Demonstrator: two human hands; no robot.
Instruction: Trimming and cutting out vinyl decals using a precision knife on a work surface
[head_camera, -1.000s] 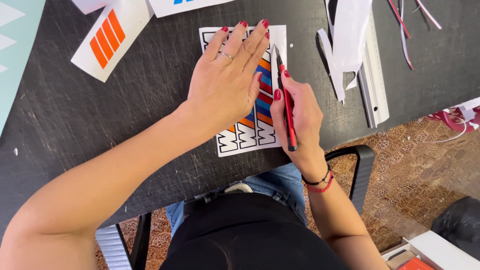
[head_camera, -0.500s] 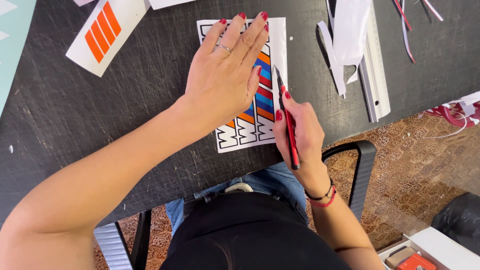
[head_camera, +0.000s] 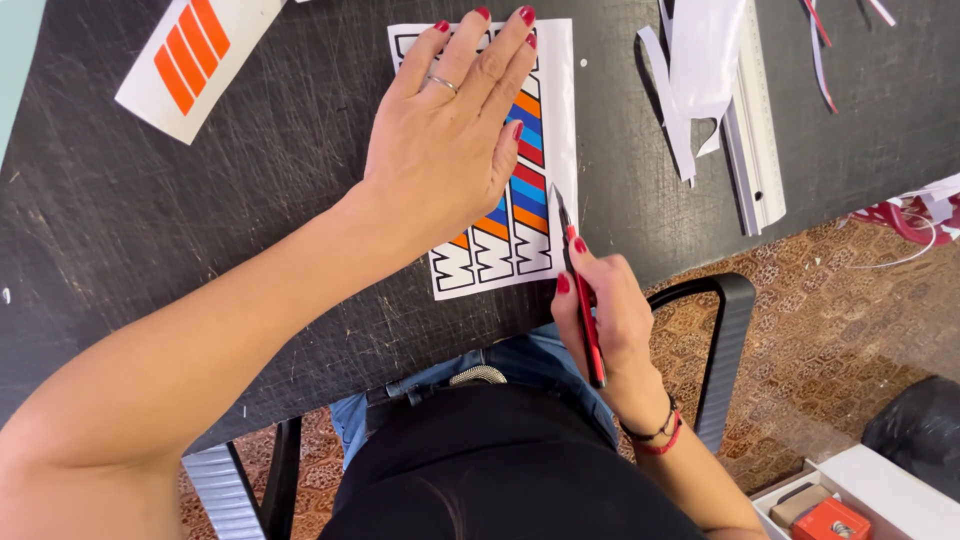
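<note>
A white sticker sheet (head_camera: 555, 110) with rows of orange, blue and red slanted stripes lies on the scratched black table (head_camera: 200, 230). My left hand (head_camera: 450, 140) lies flat on the sheet, fingers spread, pressing it down. My right hand (head_camera: 610, 320) grips a slim red and black craft knife (head_camera: 580, 290). The blade tip touches the sheet's right margin, beside the striped column and near the lower half of the sheet.
A metal ruler (head_camera: 755, 150) and curled white paper offcuts (head_camera: 700, 70) lie to the right on the table. A white strip with orange bars (head_camera: 190, 60) lies at the upper left. A black chair armrest (head_camera: 725, 340) stands past the table's edge. A white box with a red thing (head_camera: 840, 510) sits on the floor.
My right hand has drawn the knife down along the sheet's right side, toward me. My left hand has stayed pressed on the sheet.
</note>
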